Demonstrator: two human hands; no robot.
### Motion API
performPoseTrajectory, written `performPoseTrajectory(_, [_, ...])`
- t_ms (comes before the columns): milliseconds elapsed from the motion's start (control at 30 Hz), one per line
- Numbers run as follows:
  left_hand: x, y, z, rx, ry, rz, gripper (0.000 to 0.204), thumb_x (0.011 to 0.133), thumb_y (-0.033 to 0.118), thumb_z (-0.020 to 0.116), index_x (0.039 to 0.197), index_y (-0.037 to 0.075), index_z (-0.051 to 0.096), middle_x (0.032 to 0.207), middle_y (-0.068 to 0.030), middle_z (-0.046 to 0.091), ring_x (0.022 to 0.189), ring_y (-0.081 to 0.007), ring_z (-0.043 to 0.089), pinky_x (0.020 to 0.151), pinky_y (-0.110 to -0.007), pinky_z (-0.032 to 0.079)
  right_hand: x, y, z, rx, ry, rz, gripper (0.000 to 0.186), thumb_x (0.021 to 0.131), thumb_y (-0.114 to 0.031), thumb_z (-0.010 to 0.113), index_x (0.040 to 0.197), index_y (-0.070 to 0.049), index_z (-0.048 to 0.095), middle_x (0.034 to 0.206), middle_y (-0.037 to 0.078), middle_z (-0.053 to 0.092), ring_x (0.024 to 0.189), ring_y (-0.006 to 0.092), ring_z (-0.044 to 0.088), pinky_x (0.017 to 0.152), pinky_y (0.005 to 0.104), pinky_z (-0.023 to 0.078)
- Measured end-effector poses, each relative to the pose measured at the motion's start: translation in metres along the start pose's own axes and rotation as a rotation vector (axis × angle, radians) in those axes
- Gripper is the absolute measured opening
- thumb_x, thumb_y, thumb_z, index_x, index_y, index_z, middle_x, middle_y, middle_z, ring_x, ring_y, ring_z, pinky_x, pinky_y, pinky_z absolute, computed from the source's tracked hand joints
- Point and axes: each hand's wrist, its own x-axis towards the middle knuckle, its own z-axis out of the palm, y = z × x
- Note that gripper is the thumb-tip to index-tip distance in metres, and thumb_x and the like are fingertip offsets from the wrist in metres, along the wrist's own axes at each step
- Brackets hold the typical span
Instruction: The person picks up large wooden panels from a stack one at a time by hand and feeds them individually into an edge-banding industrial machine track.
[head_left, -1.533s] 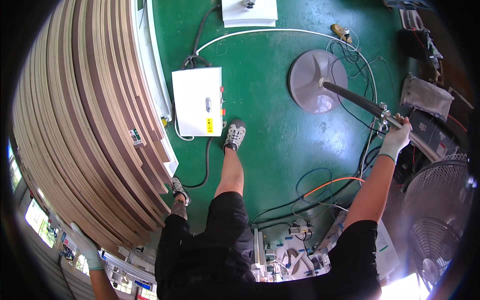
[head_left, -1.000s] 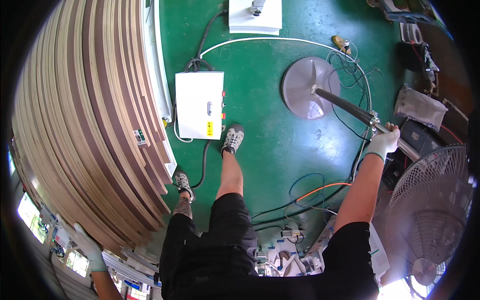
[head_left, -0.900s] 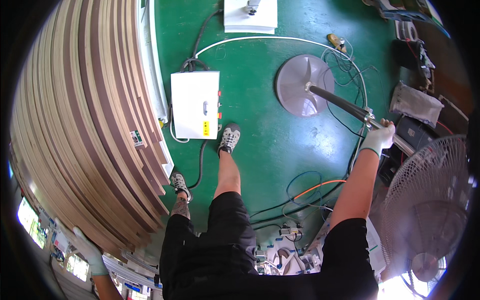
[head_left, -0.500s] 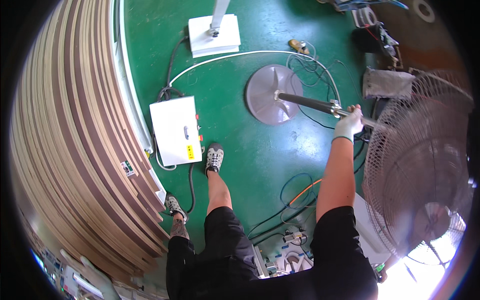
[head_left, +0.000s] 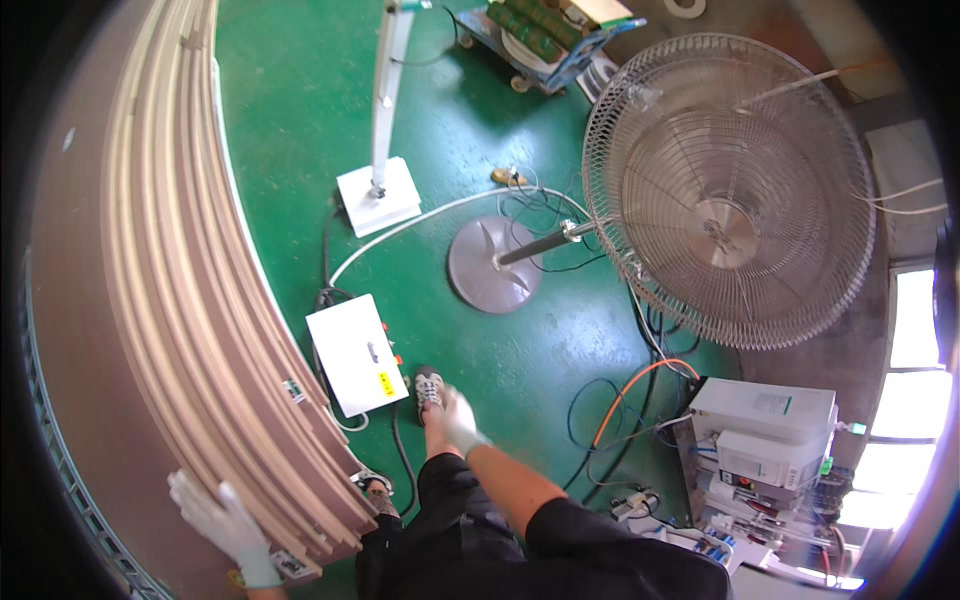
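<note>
Boards (head_left: 190, 300) beside glossy green floor (head_left: 560, 350)

Floor (head_left: 290, 130) seen as green, glossy, streaked with reflected light. A white box (head_left: 345, 350), red buttons along one side, is set beside a planted shoe (head_left: 428, 385). Farther off, a white square base (head_left: 378, 205) and a round grey fan base (head_left: 475, 270) are stood; between them a white hose (head_left: 440, 208) is laid, curving. An orange hose (head_left: 612, 407) is looped rightward. A blue trolley (head_left: 575, 65) is parked beyond.
</note>
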Motion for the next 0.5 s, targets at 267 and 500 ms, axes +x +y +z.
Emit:
performPoseTrajectory(267, [-0.003,0.003,-0.047,-0.426,0.012,0.462,0.052,0.082,0.027,0.060,0.125,-0.002,0.054,0.135,-0.0227,0.048,0.127,-0.0413,0.041,0.103,-0.052,0.032,-0.192,0.021,0.033,-0.137,-0.077,-0.419,0.035,0.084,-0.023,0.067,0.112,-0.003,0.066,0.107,0.019,0.067,0.102,0.0342,0.064,0.089,0.0380,0.050])
performPoseTrajectory(500, [-0.138,-0.132,-0.036,-0.468,-0.143,0.644,0.054,0.086,0.033,0.059,0.132,0.006,0.053,0.145,-0.0190,0.043,0.137,-0.0404,0.034,0.113,-0.053,0.023,-0.257,-0.145,-0.010,0.258,0.053,-0.841,0.024,0.091,-0.012,0.058,0.111,-0.001,0.065,0.110,0.014,0.067,0.103,0.0253,0.063,0.093,0.0350,0.047])
